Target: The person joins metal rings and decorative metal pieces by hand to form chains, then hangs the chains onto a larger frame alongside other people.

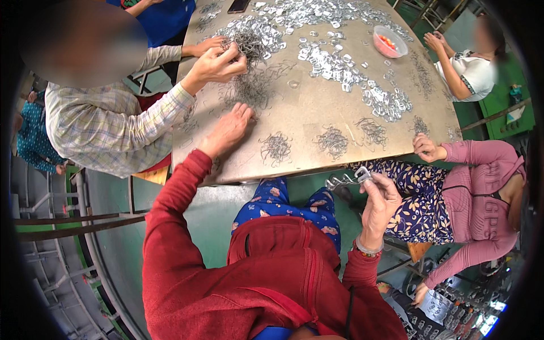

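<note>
My right hand (pixel 381 205) is raised off the table's near edge, thumb and fingers pinching a shiny metal buckle (pixel 363 175). More small metal pieces (pixel 339 181) show beside it, strung out to the left; how they are joined is too small to tell. Over the table, my left hand (pixel 231 129) rests low beside a loose heap of thin bent wire hooks (pixel 250 90). Its fingers are bent and drawn together, and what lies between their tips is hidden. Small heaps of wire hooks (pixel 276 148) lie along the near side of the table (pixel 300 122).
Many silvery buckles (pixel 334 65) are spread across the far part of the table. A clear bowl (pixel 390 42) with orange-red items stands at the back right. A person in a plaid shirt (pixel 113 122) handles wire hooks at left; a person in pink (pixel 481 187) sits at right.
</note>
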Motion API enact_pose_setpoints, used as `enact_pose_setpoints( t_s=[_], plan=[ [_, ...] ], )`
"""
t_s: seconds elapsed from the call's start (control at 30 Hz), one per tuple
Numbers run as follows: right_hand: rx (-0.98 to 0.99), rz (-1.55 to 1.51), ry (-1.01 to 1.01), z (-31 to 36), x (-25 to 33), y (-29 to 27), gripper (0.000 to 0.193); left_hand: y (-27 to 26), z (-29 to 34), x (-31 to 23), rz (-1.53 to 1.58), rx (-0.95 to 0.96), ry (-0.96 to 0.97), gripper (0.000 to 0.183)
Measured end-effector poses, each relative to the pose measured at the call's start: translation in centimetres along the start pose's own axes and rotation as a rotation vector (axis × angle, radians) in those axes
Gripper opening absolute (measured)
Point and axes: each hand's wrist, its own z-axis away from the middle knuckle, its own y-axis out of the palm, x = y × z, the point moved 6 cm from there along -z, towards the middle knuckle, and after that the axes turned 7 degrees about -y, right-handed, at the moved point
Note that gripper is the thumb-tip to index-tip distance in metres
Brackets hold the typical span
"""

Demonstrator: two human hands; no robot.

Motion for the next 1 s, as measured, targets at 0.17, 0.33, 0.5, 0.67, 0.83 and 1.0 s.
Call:
enact_pose_setpoints(
  t_s=[0.17,0.33,0.5,0.67,0.83,1.0],
  plan=[
    [-0.011,0.006,0.055,0.3,-0.3,0.4,0.024,-2.3,-0.9,-6.1,0.511,-0.191,-0.087,0.014],
    [0.042,0.079,0.058,0.7,-1.3,0.2,0.02,-4.8,-1.2,-15.3,1.211,0.035,-0.269,0.007],
    [0.113,0.142,0.02,1.0,-1.2,1.0,0.017,-7.5,-0.5,-21.6,1.221,0.07,0.047,0.007],
    [0.131,0.179,-0.029,1.6,-0.8,1.3,0.016,-7.1,-0.2,-22.4,0.954,-0.09,0.087,0.013],
    [0.207,0.229,-0.068,1.4,-0.9,1.9,0.014,-6.2,-0.3,-22.0,1.023,-0.044,0.042,0.013],
    [0.269,0.33,-0.123,-3.7,0.2,0.3,0.012,-5.2,0.0,-21.2,1.145,0.033,0.049,0.009]
  ],
)
